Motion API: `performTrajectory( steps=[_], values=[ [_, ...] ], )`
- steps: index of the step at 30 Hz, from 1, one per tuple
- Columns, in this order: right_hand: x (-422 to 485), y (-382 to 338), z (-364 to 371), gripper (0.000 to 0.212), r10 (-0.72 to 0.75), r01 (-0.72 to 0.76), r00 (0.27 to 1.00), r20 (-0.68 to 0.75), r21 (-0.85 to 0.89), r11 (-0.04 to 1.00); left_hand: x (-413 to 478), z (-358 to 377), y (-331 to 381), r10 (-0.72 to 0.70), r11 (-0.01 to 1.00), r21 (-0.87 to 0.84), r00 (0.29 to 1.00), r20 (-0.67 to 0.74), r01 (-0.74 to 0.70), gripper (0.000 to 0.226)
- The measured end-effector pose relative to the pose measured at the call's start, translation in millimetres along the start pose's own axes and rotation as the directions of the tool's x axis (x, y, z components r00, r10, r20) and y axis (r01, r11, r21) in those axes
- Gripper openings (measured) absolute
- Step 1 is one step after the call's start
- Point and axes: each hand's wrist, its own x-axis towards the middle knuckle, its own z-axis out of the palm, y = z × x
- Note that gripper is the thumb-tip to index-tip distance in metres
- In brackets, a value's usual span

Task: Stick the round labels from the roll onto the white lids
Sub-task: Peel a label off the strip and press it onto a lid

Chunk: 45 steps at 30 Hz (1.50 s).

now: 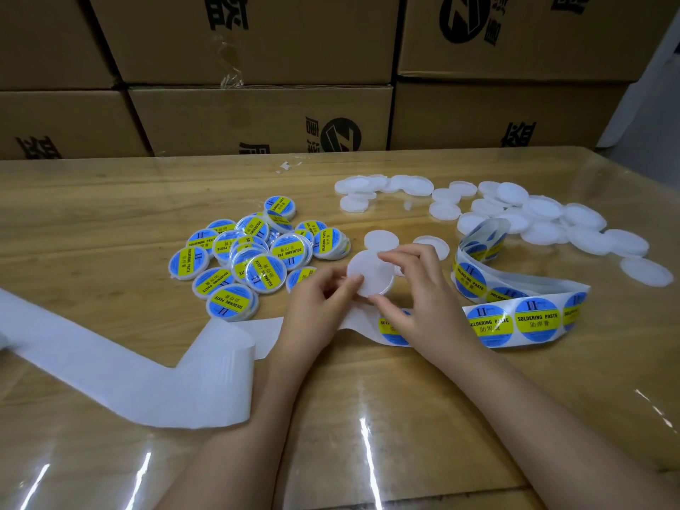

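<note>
A plain white lid is held at the table's middle between both hands. My left hand pinches its left edge, and my right hand grips its top and lower right edge. Under my right hand runs the label strip, with round blue and yellow labels on white backing. It leads to a loose coil on the right. Two bare lids lie just behind the held one. A heap of labelled lids sits to the left.
Several unlabelled white lids are scattered across the back right of the wooden table. Empty white backing paper trails off to the left edge. Stacked cardboard boxes wall off the table's far side.
</note>
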Motion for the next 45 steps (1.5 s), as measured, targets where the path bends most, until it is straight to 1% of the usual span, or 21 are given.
performTrajectory(
  steps=[2,4,7,10,13,15,16,18,20,22,24,27,29,31,33,34,36,38,40,42,45],
  values=[
    [1,1,-1,0.045,0.083,-0.083,0.996,0.007,-0.076,0.994,1,-1,-2,-0.002,1.0,0.003,0.999,-0.046,0.002,0.011],
    [1,3,-3,0.044,0.16,-0.146,0.986,0.048,-0.209,0.967,2,-1,-2,0.017,1.0,0.009,0.996,-0.091,-0.016,0.01],
    [0,4,-6,0.042,0.19,-0.132,0.971,0.144,-0.339,0.931,2,-1,-2,0.057,0.998,0.04,0.984,-0.169,-0.051,0.01],
    [-2,2,-6,0.045,0.195,-0.112,0.955,0.221,-0.342,0.933,2,-2,-3,0.085,0.996,0.039,0.97,-0.227,-0.078,0.014],
    [-2,0,-6,0.051,0.204,-0.137,0.937,0.284,-0.24,0.961,2,-1,-1,0.137,0.989,0.091,0.953,-0.272,-0.117,0.021],
    [-4,1,-7,0.053,0.167,-0.121,0.945,0.282,-0.174,0.977,0,0,0,0.199,0.975,0.157,0.941,-0.276,-0.16,0.024],
    [-4,0,-8,0.052,0.131,-0.087,0.954,0.268,-0.169,0.982,-1,1,1,0.246,0.959,0.208,0.933,-0.264,-0.194,0.02],
    [-4,-2,-9,0.048,0.028,0.017,0.971,0.235,-0.187,0.982,-4,3,3,0.377,0.885,0.367,0.904,-0.204,-0.286,0.004],
    [-5,-4,-9,0.042,-0.065,0.113,0.976,0.208,-0.226,0.968,-7,5,7,0.491,0.779,0.516,0.859,-0.149,-0.356,0.012],
    [-5,-3,-9,0.036,-0.101,0.147,0.981,0.166,-0.297,0.943,-10,7,12,0.561,0.695,0.613,0.817,-0.135,-0.376,0.019],
    [-3,-1,-10,0.031,-0.077,0.118,0.989,0.124,-0.369,0.922,-12,7,15,0.612,0.627,0.687,0.777,-0.145,-0.366,0.021],
    [-1,1,-11,0.03,0.033,0.018,0.993,0.117,-0.413,0.911,-13,3,16,0.693,0.521,0.777,0.706,-0.145,-0.352,0.011],
    [-1,1,-10,0.029,0.022,0.024,0.99,0.14,-0.317,0.948,-13,4,16,0.753,0.415,0.822,0.654,-0.07,-0.389,0.008],
    [-4,-2,-8,0.031,-0.035,0.061,0.985,0.168,-0.154,0.986,-14,6,15,0.771,0.33,0.849,0.637,0.009,-0.412,0.006],
    [-7,-5,-6,0.035,-0.046,0.048,0.984,0.174,-0.004,0.999,-13,6,15,0.765,0.303,0.858,0.642,0.041,-0.415,0.003],
    [-8,-5,-6,0.038,-0.018,0.005,0.984,0.177,0.07,0.998,-12,7,14,0.757,0.295,0.866,0.652,0.046,-0.404,0.004],
    [-8,-6,-9,0.042,0.06,-0.098,0.976,0.21,0.18,0.979,-12,6,14,0.706,0.321,0.882,0.708,0.02,-0.344,0.015],
    [-8,-6,-11,0.041,0.054,-0.092,0.97,0.235,0.155,0.984,-12,6,14,0.563,0.475,0.834,0.825,-0.042,-0.282,0.024],
    [-7,-5,-13,0.04,-0.005,0.0,0.97,0.242,0.02,1.0,-11,6,10,0.396,0.637,0.737,0.916,-0.063,-0.225,0.022],
    [-6,-3,-14,0.041,-0.021,0.044,0.965,0.262,-0.083,0.996,-8,5,4,0.316,0.756,0.621,0.946,-0.071,-0.206,0.019],
    [-6,-2,-12,0.038,-0.001,0.013,0.959,0.284,-0.041,0.999,-6,2,0,0.271,0.869,0.451,0.958,-0.093,-0.202,0.012]
  ],
)
